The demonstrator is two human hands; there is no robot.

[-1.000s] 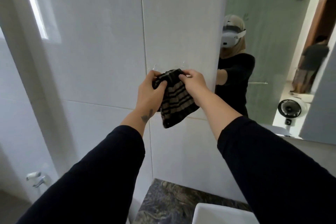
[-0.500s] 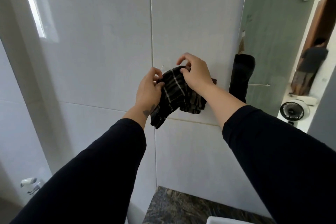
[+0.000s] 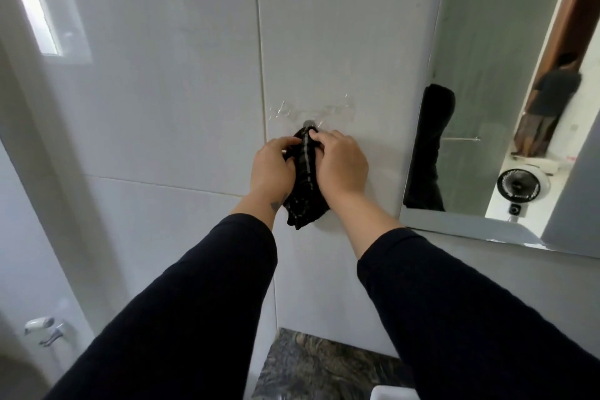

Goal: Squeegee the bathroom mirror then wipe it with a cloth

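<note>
A dark striped cloth (image 3: 303, 185) hangs against the white tiled wall, bunched between both hands. My left hand (image 3: 271, 167) grips its left side and my right hand (image 3: 341, 166) grips its right side, fingers pinching the top edge. The cloth's top sits just under a small round metal hook (image 3: 308, 123) on a clear adhesive strip (image 3: 311, 110). The mirror (image 3: 493, 81) is on the wall to the right, apart from both hands. No squeegee is in view.
A dark marble counter (image 3: 321, 367) and the corner of a white basin (image 3: 391, 393) lie below. A chrome fitting (image 3: 43, 330) is on the wall at lower left. The mirror reflects a fan (image 3: 519, 187), a doorway and another person.
Both hands have brought the cloth closer together and up to the hook, folding it narrower. The view has shifted so the mirror sits farther right.
</note>
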